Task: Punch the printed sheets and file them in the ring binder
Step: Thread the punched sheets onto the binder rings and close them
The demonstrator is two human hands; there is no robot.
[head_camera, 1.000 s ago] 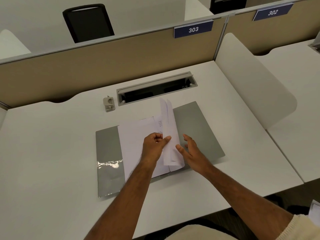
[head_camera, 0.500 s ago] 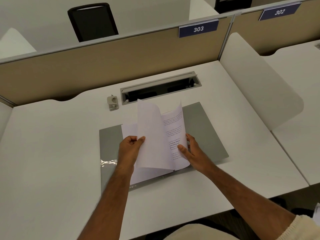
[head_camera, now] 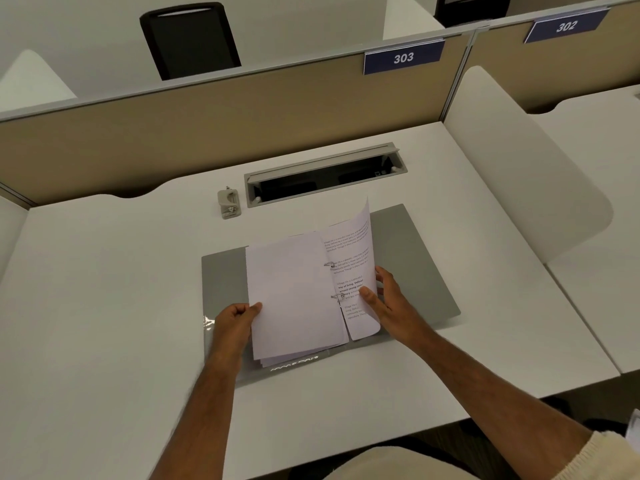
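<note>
In the head view, a grey ring binder (head_camera: 408,258) is being kept open and flat on the white desk (head_camera: 104,306), and the printed sheets (head_camera: 294,296) are being held over its two metal rings (head_camera: 337,296), which are showing through the punched edge. The left edge of the turned, blank-side-up sheets is being pinched by the left hand (head_camera: 235,322), thumb on top and fingers curled beneath. A curling printed page (head_camera: 353,258) on the right side is being steadied by the right hand (head_camera: 384,299), with the thumb pressing on the text and the fingers lying behind the page's outer edge. A small hole punch (head_camera: 228,203) is being left unused near the cable tray (head_camera: 325,174) at the back of the desk. The filing step is judged to be in hand, the punching being apparently complete. For the next move, the lifted page is being expected to need lowering flat over the rings, with care taken that the punched holes are not torn.
</note>
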